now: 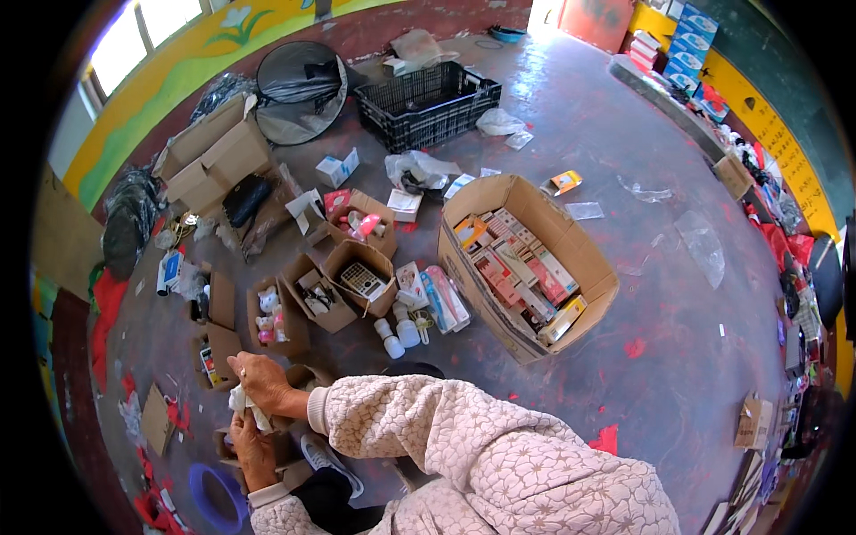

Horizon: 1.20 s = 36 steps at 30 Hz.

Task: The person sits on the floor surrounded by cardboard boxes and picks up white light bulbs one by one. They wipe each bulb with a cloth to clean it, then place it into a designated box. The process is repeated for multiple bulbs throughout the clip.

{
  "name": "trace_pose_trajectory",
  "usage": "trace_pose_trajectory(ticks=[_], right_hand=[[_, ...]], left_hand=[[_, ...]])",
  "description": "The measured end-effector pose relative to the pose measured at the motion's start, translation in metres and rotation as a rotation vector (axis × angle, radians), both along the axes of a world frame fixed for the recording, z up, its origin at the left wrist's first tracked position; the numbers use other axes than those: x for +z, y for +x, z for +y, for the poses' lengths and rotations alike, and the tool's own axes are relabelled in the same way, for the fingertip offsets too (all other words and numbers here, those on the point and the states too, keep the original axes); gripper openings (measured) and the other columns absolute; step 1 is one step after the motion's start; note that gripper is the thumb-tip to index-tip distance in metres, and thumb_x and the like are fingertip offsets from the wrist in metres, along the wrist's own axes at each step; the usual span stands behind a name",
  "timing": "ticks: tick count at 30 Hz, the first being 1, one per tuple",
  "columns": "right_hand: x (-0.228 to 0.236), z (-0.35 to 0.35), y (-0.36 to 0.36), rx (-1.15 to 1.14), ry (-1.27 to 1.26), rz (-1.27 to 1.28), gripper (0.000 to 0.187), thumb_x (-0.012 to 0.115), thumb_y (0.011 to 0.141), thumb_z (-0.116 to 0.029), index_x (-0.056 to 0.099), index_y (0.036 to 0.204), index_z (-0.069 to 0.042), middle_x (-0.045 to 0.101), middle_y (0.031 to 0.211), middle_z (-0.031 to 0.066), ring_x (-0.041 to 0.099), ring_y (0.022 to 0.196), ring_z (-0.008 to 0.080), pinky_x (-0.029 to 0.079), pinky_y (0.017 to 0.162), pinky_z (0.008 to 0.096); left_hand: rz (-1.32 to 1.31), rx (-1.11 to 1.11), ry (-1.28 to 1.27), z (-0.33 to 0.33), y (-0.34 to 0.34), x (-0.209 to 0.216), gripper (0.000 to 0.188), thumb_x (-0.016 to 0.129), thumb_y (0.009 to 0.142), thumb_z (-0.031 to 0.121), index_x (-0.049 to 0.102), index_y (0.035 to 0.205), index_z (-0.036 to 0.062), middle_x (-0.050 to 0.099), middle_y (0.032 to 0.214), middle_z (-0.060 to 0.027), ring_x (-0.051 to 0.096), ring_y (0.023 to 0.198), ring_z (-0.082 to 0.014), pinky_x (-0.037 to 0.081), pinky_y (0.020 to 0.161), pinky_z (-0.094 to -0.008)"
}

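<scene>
At the lower left, my right hand (267,383) and my left hand (253,448) are close together, one above the other. Between them is a crumpled white piece (249,408), like cloth or tissue, gripped by the closed fingers of both. Small open cardboard boxes stand around my hands. One with small white and pink figures (270,319) is just beyond the right hand, and another with small mixed items (210,364) lies to its left. Below my hands, a further carton (292,473) is partly hidden by the left arm.
A large carton (580,259) full of slim packages stands right of centre. White bottles (390,339) and a box with a beige gridded item (363,281) are nearer. A black crate (428,134) is farther back. A purple basin (203,508) sits at the lower left.
</scene>
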State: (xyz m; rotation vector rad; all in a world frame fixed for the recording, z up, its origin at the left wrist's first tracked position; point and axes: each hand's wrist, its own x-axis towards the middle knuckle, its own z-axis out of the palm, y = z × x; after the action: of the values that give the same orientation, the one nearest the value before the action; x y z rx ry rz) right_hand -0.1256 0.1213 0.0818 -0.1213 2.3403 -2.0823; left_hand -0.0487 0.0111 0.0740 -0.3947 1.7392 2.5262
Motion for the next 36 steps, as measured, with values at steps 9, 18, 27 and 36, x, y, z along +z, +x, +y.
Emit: trace_pose_trajectory(ticks=[9, 18, 27, 36], right_hand=[[-0.009, -0.007, -0.023, 0.147, -0.159, -0.072, 0.039, 0.063, 0.079, -0.037, 0.061, 0.083, 0.002, 0.063, 0.083, 0.0156, 0.061, 0.079, 0.0219, 0.047, 0.067, 0.0342], [0.007, -0.008, -0.011, 0.593, -0.152, -0.388, 0.022, 0.06, 0.081, -0.022, 0.065, 0.087, -0.002, 0.063, 0.076, 0.004, 0.057, 0.062, 0.0111, 0.046, 0.055, 0.0266], [-0.027, -0.005, -0.041, 0.472, -0.949, -0.803, 0.03, 0.046, 0.093, -0.032, 0.056, 0.1, -0.005, 0.063, 0.095, 0.0105, 0.062, 0.082, 0.0243, 0.051, 0.073, 0.0397], [-0.021, -0.007, -0.033, 0.429, -0.852, -0.726, 0.037, 0.038, 0.095, -0.034, 0.051, 0.108, -0.002, 0.061, 0.097, 0.0126, 0.061, 0.086, 0.0259, 0.05, 0.078, 0.0396]], left_hand=[[0.005, 0.06, 0.009, -0.025, -0.007, -0.014, 0.044, 0.058, 0.075, 0.001, 0.046, 0.117, 0.0002, 0.056, 0.106, -0.0101, 0.059, 0.092, -0.021, 0.05, 0.079, -0.0296], [0.125, 0.241, -0.305, -0.025, -0.005, 0.004, 0.056, 0.066, 0.072, -0.003, 0.043, 0.123, -0.0011, 0.055, 0.098, -0.008, 0.057, 0.076, -0.0112, 0.048, 0.064, -0.0204], [0.152, 0.266, -0.383, -0.032, 0.003, 0.014, 0.022, 0.063, 0.076, -0.003, 0.056, 0.097, -0.0006, 0.057, 0.085, -0.0026, 0.053, 0.075, -0.0061, 0.044, 0.066, -0.0182], [-0.011, 0.127, -0.045, -0.027, -0.001, 0.016, 0.032, 0.061, 0.083, 0.017, 0.053, 0.11, -0.0009, 0.059, 0.096, -0.0051, 0.056, 0.081, -0.011, 0.047, 0.066, -0.0236]])
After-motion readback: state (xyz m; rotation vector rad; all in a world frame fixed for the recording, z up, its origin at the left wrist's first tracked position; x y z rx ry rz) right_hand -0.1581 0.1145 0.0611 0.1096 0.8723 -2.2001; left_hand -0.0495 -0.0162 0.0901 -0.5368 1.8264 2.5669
